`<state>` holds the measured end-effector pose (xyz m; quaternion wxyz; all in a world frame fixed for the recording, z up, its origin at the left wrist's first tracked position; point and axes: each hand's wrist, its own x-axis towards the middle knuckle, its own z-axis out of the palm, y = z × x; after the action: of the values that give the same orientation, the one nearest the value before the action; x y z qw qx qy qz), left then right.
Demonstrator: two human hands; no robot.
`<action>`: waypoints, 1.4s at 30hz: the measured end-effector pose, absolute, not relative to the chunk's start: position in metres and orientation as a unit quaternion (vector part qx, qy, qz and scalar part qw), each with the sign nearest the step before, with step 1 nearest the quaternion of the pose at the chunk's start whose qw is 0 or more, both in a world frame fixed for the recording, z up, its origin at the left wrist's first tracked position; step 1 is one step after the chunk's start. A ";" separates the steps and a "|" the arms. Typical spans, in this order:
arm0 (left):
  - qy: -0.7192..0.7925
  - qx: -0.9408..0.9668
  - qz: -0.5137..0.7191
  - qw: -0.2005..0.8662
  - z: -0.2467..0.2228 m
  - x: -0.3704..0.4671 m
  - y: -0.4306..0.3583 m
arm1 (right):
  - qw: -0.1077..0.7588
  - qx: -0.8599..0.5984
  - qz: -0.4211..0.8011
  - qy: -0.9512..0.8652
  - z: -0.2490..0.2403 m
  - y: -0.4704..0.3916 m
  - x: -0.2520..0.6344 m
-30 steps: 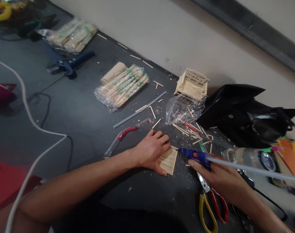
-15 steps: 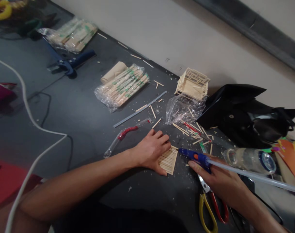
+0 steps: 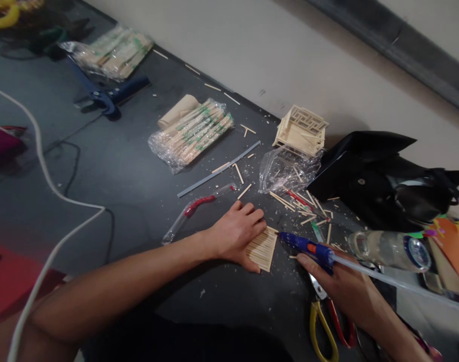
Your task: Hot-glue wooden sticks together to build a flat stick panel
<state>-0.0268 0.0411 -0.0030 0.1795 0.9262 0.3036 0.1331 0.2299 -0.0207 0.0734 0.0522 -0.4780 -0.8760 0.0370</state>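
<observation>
My left hand (image 3: 240, 232) spans a small slatted panel of wooden sticks (image 3: 265, 249), fingers over its far side and thumb at its near edge, gripping it against the dark table. In my right hand (image 3: 344, 279) is a blue hot glue gun (image 3: 302, 245) with a long translucent glue stick (image 3: 395, 281) running out of its back. The gun's tip is at the panel's upper right corner; whether it touches is too small to tell. Scissors (image 3: 319, 311) with one yellow and one red handle lie partly beneath my right hand.
Wooden stick pieces (image 3: 282, 201) lie scattered beyond the panel. Farther back stand a small wooden stick model (image 3: 302, 130), a clear plastic bag (image 3: 285, 168) and wrapped stick bundles (image 3: 195, 136). A glass jar (image 3: 389, 250) and a black bag (image 3: 368, 176) are at right; a white cable (image 3: 69, 202) crosses the left.
The glue gun has shifted slightly right and turned a little in my right hand, its tip remaining by the panel's corner. My left hand and the panel stay in place.
</observation>
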 end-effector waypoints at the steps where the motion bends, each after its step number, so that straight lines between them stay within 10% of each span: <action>1: 0.302 0.926 0.134 0.180 -0.003 -0.027 0.041 | 0.052 -0.499 0.053 -0.863 0.073 -0.020 0.228; 42: 0.363 0.905 0.106 0.195 0.003 -0.046 0.029 | 0.124 -0.574 0.236 -0.774 0.060 -0.007 0.201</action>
<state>-0.0465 0.0294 0.0034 0.1950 0.9050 0.3631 0.1057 0.2007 -0.0068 0.0603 0.1245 -0.5739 -0.7743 0.2357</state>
